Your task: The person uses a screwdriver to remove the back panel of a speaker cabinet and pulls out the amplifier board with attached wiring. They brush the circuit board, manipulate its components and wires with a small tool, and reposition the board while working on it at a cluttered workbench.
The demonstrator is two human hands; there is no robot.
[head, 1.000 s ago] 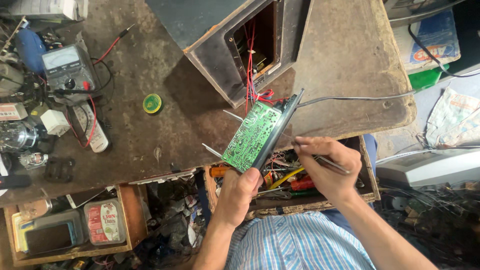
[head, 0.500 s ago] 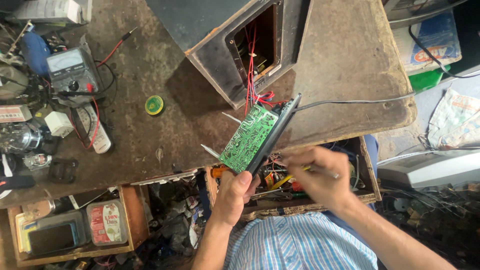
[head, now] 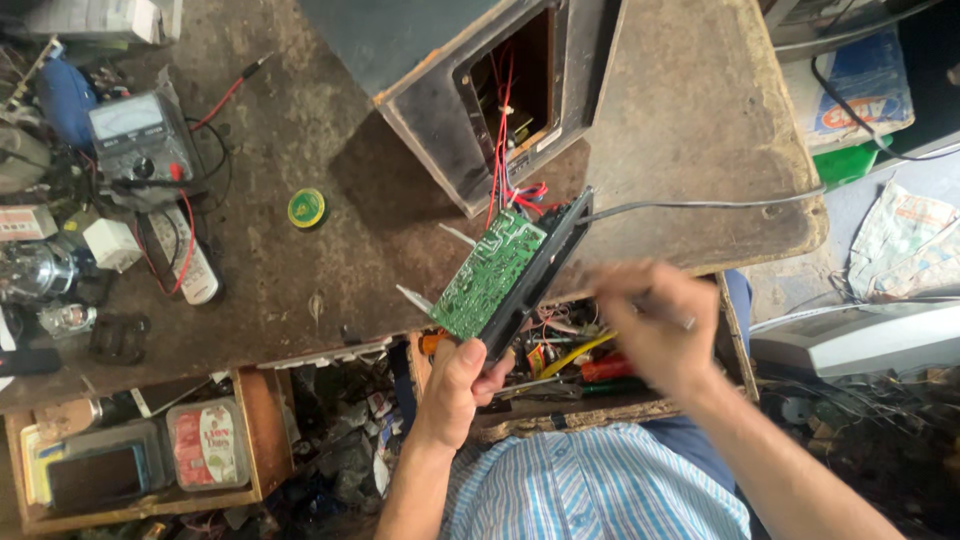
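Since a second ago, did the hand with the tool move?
Yes. The right hand slid down and right, away from the green circuit board, and now sits over the open drawer of tools.

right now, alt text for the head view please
The left hand holds a green circuit board in a black panel over a worn workbench, while the blurred right hand grips a thin tool above an open drawer of tools. Red wires run into a wooden box.

A green circuit board on a black panel, tilted on edge, red wires trailing from it; a thin, blurred tool, perhaps a screwdriver.
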